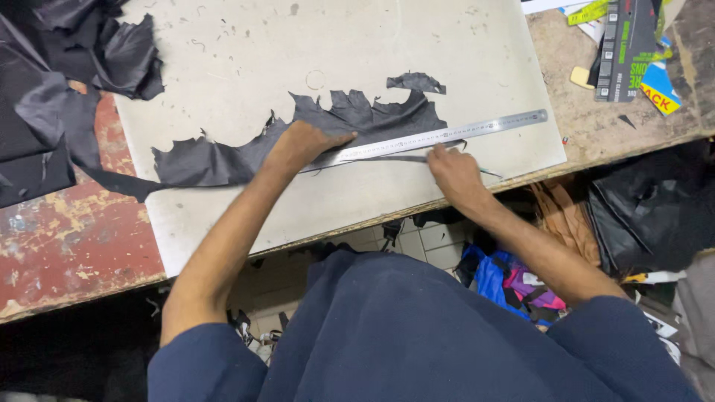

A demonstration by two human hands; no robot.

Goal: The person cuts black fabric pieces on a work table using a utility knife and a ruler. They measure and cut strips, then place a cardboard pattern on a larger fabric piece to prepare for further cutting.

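Dark blue cloth [417,335], worn by the person, fills the foreground nearest the camera, and both bare forearms are stretched forward from it onto the pale cutting board [246,45].

Left of the board, a heap of black leather offcuts [67,82] is piled on the worn red tabletop [67,231]. On the board itself a long, ragged-edged strip of black leather [350,119] is laid flat, reaching from the board's left side toward its middle. A small separate black scrap [415,82] is seen just above the strip's right end.

The left hand [304,143] is pressed down on the leather and on the near end of a steel ruler [447,134], fingers spread flat and grasping nothing. The ruler is laid along the strip's lower edge and runs up and to the right across the board.

The right hand [454,173] is set just below the ruler's middle, fingers pinched together against its edge; a thin blade seems to be held there, but the tool cannot be made out clearly. A narrow sliver of leather [387,158] is seen lying along the ruler's near side.

For a clean cut, the ruler is best kept pinned hard by the flat left hand, and the cutting edge kept tight against the steel.

Right of the board, printed cards and packets [629,52] are scattered on the bench.
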